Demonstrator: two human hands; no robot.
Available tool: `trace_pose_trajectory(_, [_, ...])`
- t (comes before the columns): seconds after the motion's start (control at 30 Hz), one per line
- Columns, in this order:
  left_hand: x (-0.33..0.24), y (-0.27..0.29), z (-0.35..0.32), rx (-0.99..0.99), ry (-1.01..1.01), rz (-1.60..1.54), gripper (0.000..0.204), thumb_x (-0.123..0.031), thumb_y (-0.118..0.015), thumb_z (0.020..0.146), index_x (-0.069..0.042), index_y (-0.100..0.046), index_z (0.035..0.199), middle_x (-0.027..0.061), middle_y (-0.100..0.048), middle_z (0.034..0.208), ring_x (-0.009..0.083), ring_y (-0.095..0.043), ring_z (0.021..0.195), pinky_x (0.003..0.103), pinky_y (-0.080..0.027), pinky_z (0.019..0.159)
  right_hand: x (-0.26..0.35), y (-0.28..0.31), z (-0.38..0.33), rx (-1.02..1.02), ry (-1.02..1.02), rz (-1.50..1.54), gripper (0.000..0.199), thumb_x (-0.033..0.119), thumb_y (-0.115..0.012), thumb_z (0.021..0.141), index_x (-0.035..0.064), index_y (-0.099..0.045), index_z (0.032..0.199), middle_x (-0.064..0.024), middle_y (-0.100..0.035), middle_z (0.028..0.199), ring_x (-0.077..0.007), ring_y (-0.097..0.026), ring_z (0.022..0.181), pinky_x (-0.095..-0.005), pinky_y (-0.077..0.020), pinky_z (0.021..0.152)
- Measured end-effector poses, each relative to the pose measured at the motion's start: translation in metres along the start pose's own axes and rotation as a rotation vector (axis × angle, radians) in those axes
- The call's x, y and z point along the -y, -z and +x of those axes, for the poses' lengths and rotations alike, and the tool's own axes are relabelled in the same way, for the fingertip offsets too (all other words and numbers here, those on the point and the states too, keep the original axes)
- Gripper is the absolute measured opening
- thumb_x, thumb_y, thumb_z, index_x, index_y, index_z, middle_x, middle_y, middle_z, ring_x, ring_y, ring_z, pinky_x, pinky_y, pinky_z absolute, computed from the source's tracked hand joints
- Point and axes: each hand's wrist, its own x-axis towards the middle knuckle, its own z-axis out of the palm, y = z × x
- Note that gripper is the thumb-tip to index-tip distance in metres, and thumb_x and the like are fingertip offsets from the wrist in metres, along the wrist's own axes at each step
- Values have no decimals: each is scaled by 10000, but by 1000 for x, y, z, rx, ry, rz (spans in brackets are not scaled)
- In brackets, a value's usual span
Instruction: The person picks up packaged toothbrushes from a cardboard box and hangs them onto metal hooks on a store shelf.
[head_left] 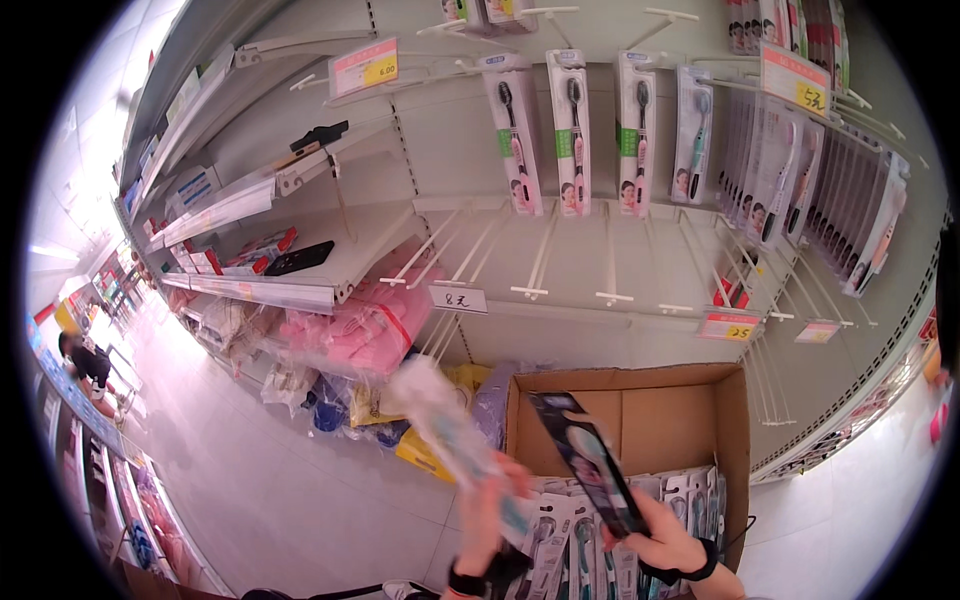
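Note:
My left hand (490,500) is closed round a packaged toothbrush (445,425) in a pale, clear pack, blurred by motion and tilted up to the left. In my right hand (660,537) is a black packaged toothbrush (590,465), its top end also leaning left. Both hands are over a brown cardboard box (675,390). Packaged toothbrushes (580,550) fill the lower part of that box, standing close together in rows. The two held packs are apart from each other.
Packaged toothbrushes (573,130) hang on hooks along the display panel. Bare hooks (540,260) stick out below them. Side shelves (270,290) stand left, with pink plastic-wrapped goods (350,320) beneath. A person (90,365) is far left, down the aisle (180,400).

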Motion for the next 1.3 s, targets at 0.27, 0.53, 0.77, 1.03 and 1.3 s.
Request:
trace_pose_trajectory(0.27, [-16, 92, 89, -453, -173, 1055, 484, -383, -499, 912, 52, -378, 1085, 246, -559, 902, 376, -547, 848, 404, -410, 740, 0, 19, -54, -513, 104, 280, 628, -80, -443, 588, -98, -396, 1214, -206, -601, 779, -316, -628, 708, -427, -529, 678])
trace_pose_trajectory(0.53, [-10, 87, 136, -416, -199, 1123, 501, -382, -551, 881, 67, -357, 986, 314, -552, 832, 476, -538, 785, 469, -418, 659, -15, 19, -67, -666, 85, 304, 569, -50, -448, 610, -80, -447, 1178, -216, -610, 742, -321, -631, 680, -417, -524, 659])
trace_pose_trajectory(0.77, [30, 94, 177, -455, -290, 1279, 597, -412, -562, 864, 126, -374, 1042, 344, -531, 891, 476, -539, 839, 477, -431, 708, -8, 26, -81, -611, -97, 24, 464, -6, -554, 768, -1, -442, 1218, -98, -546, 1075, -189, -523, 956, -323, -445, 822])
trace_pose_trajectory(1.03, [53, 81, 239, -409, -261, 1311, 666, -378, -535, 863, 174, -314, 1164, 380, -448, 1133, 470, -483, 1042, 472, -419, 858, -13, 29, -70, -625, -78, 108, 271, 17, -544, 824, 11, -526, 1094, -42, -570, 897, -137, -541, 762, -244, -442, 619])
trace_pose_trajectory(1.3, [130, 110, 350, -275, -660, 1653, 497, -401, -560, 845, 56, -531, 1038, 289, -563, 946, 429, -568, 819, 502, -461, 697, -13, 32, -58, -676, -80, 86, 268, 169, -489, 919, 14, -533, 1134, -51, -532, 1034, -148, -507, 923, -299, -450, 786])
